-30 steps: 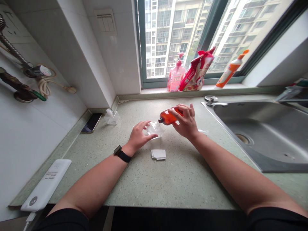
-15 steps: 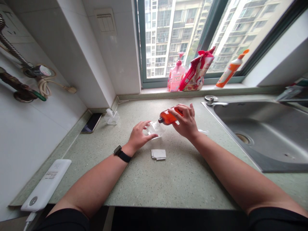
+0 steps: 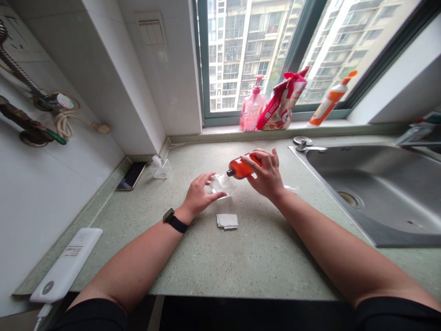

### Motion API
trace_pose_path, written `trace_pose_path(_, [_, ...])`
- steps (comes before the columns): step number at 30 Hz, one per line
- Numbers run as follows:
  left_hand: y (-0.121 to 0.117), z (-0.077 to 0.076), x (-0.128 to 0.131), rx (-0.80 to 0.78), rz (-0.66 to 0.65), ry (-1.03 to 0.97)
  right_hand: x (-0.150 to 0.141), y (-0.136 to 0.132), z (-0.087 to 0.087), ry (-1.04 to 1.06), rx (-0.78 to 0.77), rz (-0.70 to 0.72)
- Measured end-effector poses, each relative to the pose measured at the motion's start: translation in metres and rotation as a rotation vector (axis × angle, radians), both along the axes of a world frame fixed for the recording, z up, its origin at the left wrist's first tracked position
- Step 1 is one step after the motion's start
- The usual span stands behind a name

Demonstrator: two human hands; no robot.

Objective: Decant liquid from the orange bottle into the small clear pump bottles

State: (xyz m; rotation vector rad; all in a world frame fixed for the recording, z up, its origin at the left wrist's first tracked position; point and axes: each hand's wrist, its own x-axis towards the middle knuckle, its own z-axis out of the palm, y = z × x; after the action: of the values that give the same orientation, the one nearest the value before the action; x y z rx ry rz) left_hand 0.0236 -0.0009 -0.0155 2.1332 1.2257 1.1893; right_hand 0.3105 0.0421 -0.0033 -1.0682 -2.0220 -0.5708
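My right hand (image 3: 267,172) grips an amber bottle (image 3: 243,167), tilted with its dark neck pointing down to the left. Just below that neck is a small clear plastic container (image 3: 222,185), which seems to rest on the counter. The fingers and thumb of my left hand (image 3: 202,192) curve around the container's left side and hold it. Whether liquid is flowing from the bottle is too small to tell. In front of the container lies a folded white tissue (image 3: 227,221). A small clear object (image 3: 291,189) is partly hidden behind my right wrist.
On the speckled green counter (image 3: 193,262) are a clear pump bottle (image 3: 160,167), a phone (image 3: 132,176) and a white power bank (image 3: 67,264) at the left. A steel sink (image 3: 382,184) is at the right. A pink pump bottle (image 3: 252,110), a red bag (image 3: 282,103) and an orange-white bottle (image 3: 330,102) line the windowsill.
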Motion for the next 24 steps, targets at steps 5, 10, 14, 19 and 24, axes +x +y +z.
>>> trace_pose_path(5, [-0.0009, 0.0018, -0.0001, 0.004, -0.009, 0.006, 0.0005, -0.0015, 0.0016, -0.009, -0.063, -0.019])
trace_pose_path(10, [-0.0005, 0.0019, -0.0004, 0.008, -0.009, 0.015, 0.0009, -0.0014, 0.0015, -0.001, -0.078, -0.005])
trace_pose_path(14, [-0.0002, 0.0015, -0.0003, 0.013, -0.009, 0.015, 0.0005, -0.0016, 0.002, 0.002, -0.071, 0.0])
trace_pose_path(19, [-0.0008, 0.0023, -0.0004, 0.022, -0.01, 0.029, 0.0005, -0.0015, 0.0016, 0.006, -0.044, 0.013])
trace_pose_path(24, [-0.0008, 0.003, -0.0003, 0.018, -0.013, 0.032, 0.0005, -0.0015, 0.0015, -0.004, -0.068, -0.002])
